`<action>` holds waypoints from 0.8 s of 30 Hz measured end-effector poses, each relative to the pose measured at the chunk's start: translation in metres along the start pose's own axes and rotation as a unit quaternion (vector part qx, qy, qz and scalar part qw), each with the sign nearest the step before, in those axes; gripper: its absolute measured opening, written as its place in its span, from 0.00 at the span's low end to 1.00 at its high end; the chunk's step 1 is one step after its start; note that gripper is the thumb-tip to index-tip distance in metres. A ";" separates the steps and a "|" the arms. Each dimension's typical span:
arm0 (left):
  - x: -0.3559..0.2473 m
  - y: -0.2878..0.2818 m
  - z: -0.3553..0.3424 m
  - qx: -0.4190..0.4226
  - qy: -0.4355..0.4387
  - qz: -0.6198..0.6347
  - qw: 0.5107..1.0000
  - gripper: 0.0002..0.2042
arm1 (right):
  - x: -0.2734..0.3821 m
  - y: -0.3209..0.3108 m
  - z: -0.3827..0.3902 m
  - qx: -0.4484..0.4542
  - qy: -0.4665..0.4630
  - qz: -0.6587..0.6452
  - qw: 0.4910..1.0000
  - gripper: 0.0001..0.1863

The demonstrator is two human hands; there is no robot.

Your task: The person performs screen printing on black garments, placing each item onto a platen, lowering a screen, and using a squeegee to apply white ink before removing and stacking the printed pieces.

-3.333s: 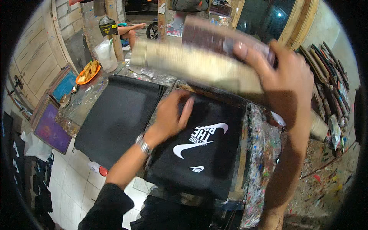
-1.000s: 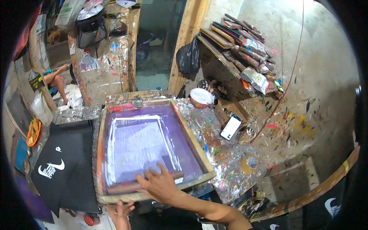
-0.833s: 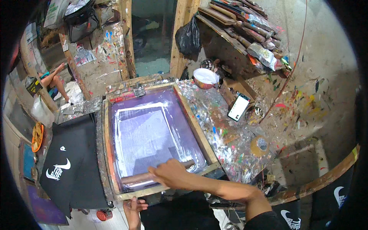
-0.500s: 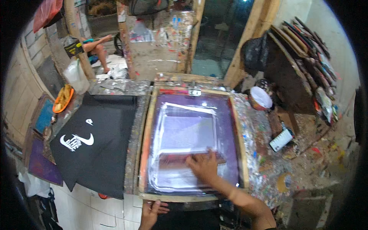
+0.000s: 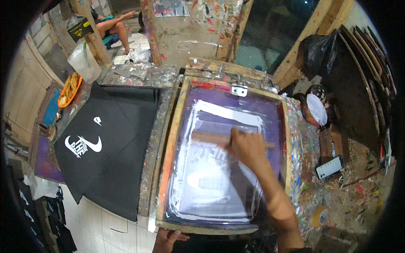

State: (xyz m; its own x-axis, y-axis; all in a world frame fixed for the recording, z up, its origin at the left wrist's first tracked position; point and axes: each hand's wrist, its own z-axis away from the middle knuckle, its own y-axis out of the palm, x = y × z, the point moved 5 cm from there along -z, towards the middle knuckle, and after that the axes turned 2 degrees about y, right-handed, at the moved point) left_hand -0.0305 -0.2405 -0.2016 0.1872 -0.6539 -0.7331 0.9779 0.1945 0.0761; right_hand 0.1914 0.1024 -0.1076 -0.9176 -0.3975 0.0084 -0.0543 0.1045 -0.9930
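A screen printing frame with a wooden border and purple mesh lies before me, white ink smeared over the mesh. My right hand is closed on a wooden squeegee, which lies crosswise on the mesh and is blurred by motion. Pale lettering and a curved shape show through the mesh below it. My left hand is at the frame's near left corner, fingers bent against the border and partly hidden. A metal hinge clamp sits at the frame's far edge. To the left lies black fabric with white printing.
An orange dish of food and a translucent plastic jug stand at the far left. Right of the frame are a bowl, a phone and a tape roll. Another person's legs show in the background.
My right hand has pushed the squeegee away from me to the upper part of the mesh. Lettering now shows below it. My left hand stays at the near border. The view has shifted.
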 end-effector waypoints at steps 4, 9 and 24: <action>0.012 -0.003 -0.001 0.054 -0.019 0.186 0.981 0.20 | 0.054 -0.011 0.114 0.022 -0.064 -0.025 0.997 0.22; -0.018 0.010 -0.011 0.040 0.131 0.061 0.989 0.20 | 0.100 -0.029 0.213 -0.003 -0.062 -0.080 0.995 0.23; -0.163 0.031 0.067 0.154 0.479 0.028 0.864 0.29 | 0.091 -0.203 0.196 -0.346 0.018 0.046 0.937 0.27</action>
State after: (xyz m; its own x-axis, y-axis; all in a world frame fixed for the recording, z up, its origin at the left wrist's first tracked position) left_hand -0.0242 -0.1765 -0.0348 0.2174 0.2838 -0.9339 0.9756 -0.0939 0.1986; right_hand 0.1960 -0.1342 0.0721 -0.9430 -0.3280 -0.0566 -0.2056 0.7077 -0.6759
